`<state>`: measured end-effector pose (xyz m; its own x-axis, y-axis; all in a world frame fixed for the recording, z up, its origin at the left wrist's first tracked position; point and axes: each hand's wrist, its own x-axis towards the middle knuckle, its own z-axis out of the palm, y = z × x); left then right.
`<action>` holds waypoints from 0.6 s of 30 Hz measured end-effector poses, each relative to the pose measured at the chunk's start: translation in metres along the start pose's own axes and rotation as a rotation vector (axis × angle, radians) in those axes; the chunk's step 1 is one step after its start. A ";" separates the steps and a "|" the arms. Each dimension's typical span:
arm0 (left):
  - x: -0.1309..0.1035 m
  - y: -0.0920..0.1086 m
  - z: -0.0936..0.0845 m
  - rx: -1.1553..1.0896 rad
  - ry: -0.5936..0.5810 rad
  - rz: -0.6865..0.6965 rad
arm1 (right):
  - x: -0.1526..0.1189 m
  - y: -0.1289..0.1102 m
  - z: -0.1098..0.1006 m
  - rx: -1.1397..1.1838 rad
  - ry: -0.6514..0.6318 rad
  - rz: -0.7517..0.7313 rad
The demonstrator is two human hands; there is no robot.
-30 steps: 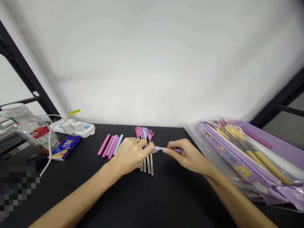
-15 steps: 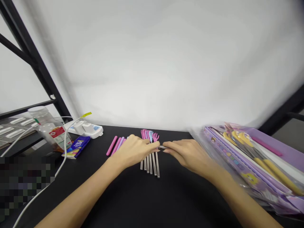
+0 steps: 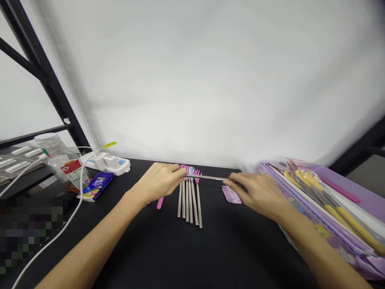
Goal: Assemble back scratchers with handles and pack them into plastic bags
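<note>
My left hand (image 3: 159, 181) and my right hand (image 3: 255, 193) are both closed on a thin metal telescopic rod (image 3: 210, 178), one at each end. The rod lies level between them, above the table. Below it, several back scratchers (image 3: 190, 200) are laid side by side, with metal shafts toward me and pink or blue claw heads at the far end. Partly covered by my left hand is a pink handle (image 3: 160, 203). Near my right fingertips lies a small pink and purple packet (image 3: 231, 194). My fingers hide both ends of the rod.
On the right, a purple box (image 3: 345, 176) in clear plastic holds yellow-handled items (image 3: 349, 220). At the left are a clear jar (image 3: 64, 160), a blue snack packet (image 3: 98, 184), a white power strip (image 3: 122, 165) and a white cable (image 3: 80, 204). A white wall (image 3: 192, 88) rises behind the table.
My hands have moved apart, and a longer stretch of the rod shows between them. The small packet has come into view. My left hand now covers most of the coloured handles.
</note>
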<state>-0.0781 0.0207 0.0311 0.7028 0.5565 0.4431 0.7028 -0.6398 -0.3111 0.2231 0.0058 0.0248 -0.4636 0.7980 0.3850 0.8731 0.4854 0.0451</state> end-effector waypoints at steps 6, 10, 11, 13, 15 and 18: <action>0.010 0.043 0.004 0.006 0.018 0.039 | -0.001 -0.025 0.008 0.010 -0.015 -0.077; 0.012 0.037 0.006 -0.026 0.003 0.074 | 0.004 -0.032 0.010 -0.003 -0.046 -0.080; 0.011 0.029 0.006 -0.032 0.003 0.085 | 0.005 -0.029 0.010 -0.004 -0.053 -0.077; 0.007 0.008 0.003 -0.027 0.011 0.085 | 0.006 -0.017 0.008 -0.011 -0.058 -0.046; 0.000 -0.014 -0.001 0.006 0.020 0.040 | 0.005 -0.002 0.005 -0.036 -0.051 0.027; -0.007 -0.030 -0.006 0.084 0.052 -0.040 | 0.002 0.013 0.002 -0.078 -0.044 0.132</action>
<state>-0.1047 0.0333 0.0428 0.6686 0.5510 0.4994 0.7386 -0.5694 -0.3608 0.2332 0.0145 0.0239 -0.3483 0.8689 0.3518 0.9353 0.3472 0.0684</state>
